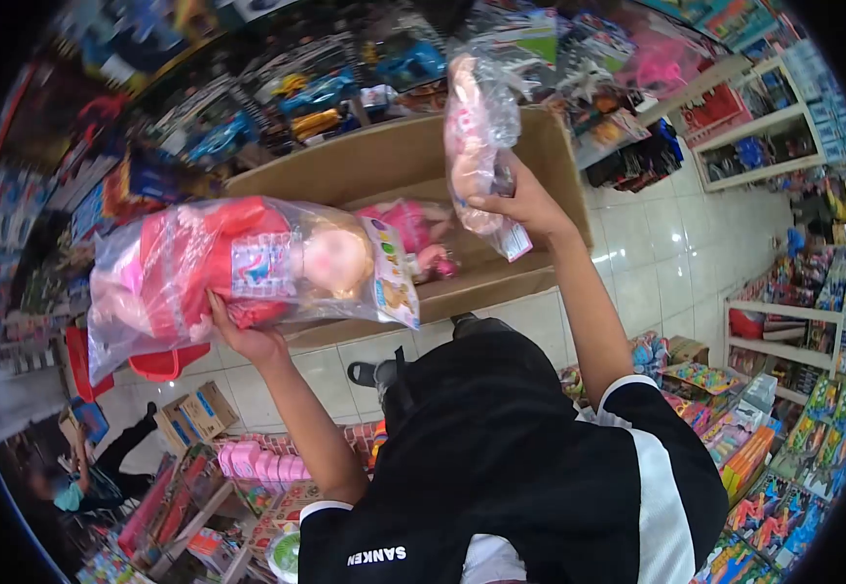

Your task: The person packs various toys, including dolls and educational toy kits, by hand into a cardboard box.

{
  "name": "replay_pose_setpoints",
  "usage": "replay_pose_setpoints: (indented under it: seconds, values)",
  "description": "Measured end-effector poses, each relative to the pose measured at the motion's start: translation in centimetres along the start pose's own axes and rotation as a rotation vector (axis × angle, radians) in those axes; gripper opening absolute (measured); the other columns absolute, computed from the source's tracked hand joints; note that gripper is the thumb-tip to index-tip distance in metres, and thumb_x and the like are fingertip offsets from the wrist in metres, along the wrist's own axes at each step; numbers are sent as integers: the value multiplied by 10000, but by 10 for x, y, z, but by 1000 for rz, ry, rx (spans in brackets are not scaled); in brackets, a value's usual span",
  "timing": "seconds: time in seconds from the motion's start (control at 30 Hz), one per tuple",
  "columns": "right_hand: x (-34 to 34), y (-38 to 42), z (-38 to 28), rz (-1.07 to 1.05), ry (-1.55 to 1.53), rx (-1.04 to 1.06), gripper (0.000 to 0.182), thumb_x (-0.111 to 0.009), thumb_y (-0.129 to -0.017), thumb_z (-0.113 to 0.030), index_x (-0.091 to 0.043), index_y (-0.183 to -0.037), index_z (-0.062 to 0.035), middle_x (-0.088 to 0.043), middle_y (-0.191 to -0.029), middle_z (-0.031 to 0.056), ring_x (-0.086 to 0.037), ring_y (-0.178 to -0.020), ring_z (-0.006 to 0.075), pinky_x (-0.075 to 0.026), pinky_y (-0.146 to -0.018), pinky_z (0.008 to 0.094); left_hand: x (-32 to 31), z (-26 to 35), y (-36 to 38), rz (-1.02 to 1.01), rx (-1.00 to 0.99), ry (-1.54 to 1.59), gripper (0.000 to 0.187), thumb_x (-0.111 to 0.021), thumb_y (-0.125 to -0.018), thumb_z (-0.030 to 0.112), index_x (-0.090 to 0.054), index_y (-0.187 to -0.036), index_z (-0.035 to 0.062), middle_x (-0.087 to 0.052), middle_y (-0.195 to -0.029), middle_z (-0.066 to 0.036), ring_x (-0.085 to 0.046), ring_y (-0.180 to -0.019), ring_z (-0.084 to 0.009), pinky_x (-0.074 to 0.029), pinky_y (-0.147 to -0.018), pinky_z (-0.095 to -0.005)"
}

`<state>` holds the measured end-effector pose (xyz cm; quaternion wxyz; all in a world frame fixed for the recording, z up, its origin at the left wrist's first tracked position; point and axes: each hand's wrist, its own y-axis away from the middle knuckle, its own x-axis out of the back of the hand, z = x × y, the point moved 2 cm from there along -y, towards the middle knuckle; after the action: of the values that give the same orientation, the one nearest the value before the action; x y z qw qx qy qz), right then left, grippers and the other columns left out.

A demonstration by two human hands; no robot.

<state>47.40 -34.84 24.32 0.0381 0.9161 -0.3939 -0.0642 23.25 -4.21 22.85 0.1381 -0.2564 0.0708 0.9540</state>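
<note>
My left hand [246, 336] grips a large doll [219, 261] in a clear plastic bag, dressed in red, its blond head toward the right and a printed card at the bag's end. In my right hand [530, 202] is a smaller bagged doll [472, 136], held nearly upright over the right part of a cardboard box [520, 282]. Down in the box lies a doll in pink clothes [408, 226], partly covered by the large bag. The far fingers of both hands are hidden behind the bags.
Packaged toys [321, 92] line the shelves beyond the box. White-framed racks [783, 336] stand to the right on a tiled floor [652, 243]. A red plastic item [170, 362] sits below the large bag. Another person [82, 477] is at the lower left.
</note>
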Motion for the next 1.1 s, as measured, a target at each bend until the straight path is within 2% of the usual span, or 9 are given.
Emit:
replay_pose_setpoints:
  seconds: [0.17,0.27,0.43,0.47,0.57,0.6,0.67,1.03,1.1]
  values:
    - [73,3,30,22,226,33,839,-790,-695,-220,-316,-1352,1,-481,-1277,156,-461,-1197,237,-350,-1011,353,-81,-38,7,-378,-312,-458,290,-596,-856,84,-540,-1106,-51,-582,-1099,-110,-542,-1000,-202,-400,-897,-356]
    - [91,10,44,-46,392,-40,860,-795,-685,-214,-309,-1360,6,-505,-1248,145,-499,-1143,216,-389,-971,346,-91,-57,-10,-643,-186,-954,269,-618,-843,88,-559,-1059,-60,-616,-1005,-97,-567,-937,-211,-408,-878,-344]
    - [101,12,81,-325,788,-145,770,-772,-659,-235,-430,-1322,-44,-544,-1229,195,-514,-1144,333,-418,-950,388,-150,-64,15,-663,-349,-781,457,-666,-738,121,-537,-1143,-47,-592,-1072,-117,-566,-970,-209,-422,-892,-336]
    - [101,9,88,-320,789,-150,770,-772,-659,-235,-430,-1322,-44,-544,-1229,195,-514,-1144,333,-418,-950,388,-169,-58,22,-845,-219,-730,540,-662,-689,109,-517,-1191,-25,-556,-1151,-129,-556,-1020,-231,-426,-904,-358]
    - [88,0,105,-590,1133,-364,781,-789,-609,-188,-469,-1318,-119,-536,-1261,152,-477,-1190,317,-372,-1004,364,-197,-67,21,-1168,-496,-902,574,-641,-654,96,-521,-1212,31,-549,-1088,-163,-557,-996,-319,-438,-878,-363]
    - [115,2,191,-582,1126,-381,781,-789,-609,-188,-469,-1318,-119,-536,-1261,152,-477,-1190,317,-372,-1004,364,-206,-72,25,-1259,-425,-954,590,-638,-644,95,-523,-1220,53,-544,-1058,-173,-553,-981,-349,-441,-866,-366]
    - [137,-22,351,-491,380,-351,703,-744,-672,-210,-475,-1319,-168,-525,-1286,129,-448,-1227,297,-340,-1031,364,-215,-88,26,-1331,-444,-1008,586,-642,-645,105,-532,-1220,78,-532,-1033,-185,-545,-960,-373,-446,-843,-385]
    - [91,-14,248,-108,986,-106,590,-671,-747,-232,-492,-1306,-174,-519,-1295,131,-452,-1227,291,-341,-1032,371,-205,-218,23,-1633,-24,-1320,662,-657,-690,340,-471,-1292,137,-433,-1338,-235,-390,-1252,-416,-367,-1019,-447]
    - [64,-20,156,-442,1051,-308,570,-618,-784,-236,-461,-1322,-131,-500,-1302,157,-452,-1218,317,-335,-1039,381,-199,-253,24,-1610,-40,-1411,698,-678,-672,378,-469,-1296,146,-444,-1331,-227,-399,-1249,-402,-371,-1010,-449]
